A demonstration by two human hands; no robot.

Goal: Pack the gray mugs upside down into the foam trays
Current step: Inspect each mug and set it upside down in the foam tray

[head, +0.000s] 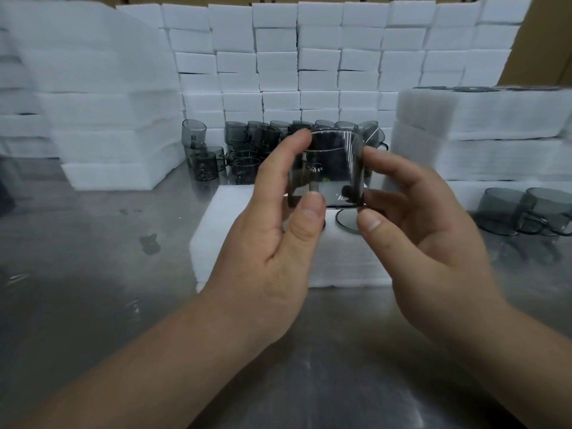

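gray mug [328, 171] | left hand [272, 243], right hand [427, 230] grip it | foam tray [216, 239] half-hidden

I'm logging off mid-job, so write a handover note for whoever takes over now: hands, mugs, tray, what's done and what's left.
Left hand: grip on the gray mug, thumb and forefinger pinching it.
Right hand: fingers curled round the same mug's other side.
The mug is held above the foam tray on the metal table.
Done: one seated mug, base up in the tray.
Left: seat this mug, then pack the cluster of mugs behind the tray and the two mugs at right.
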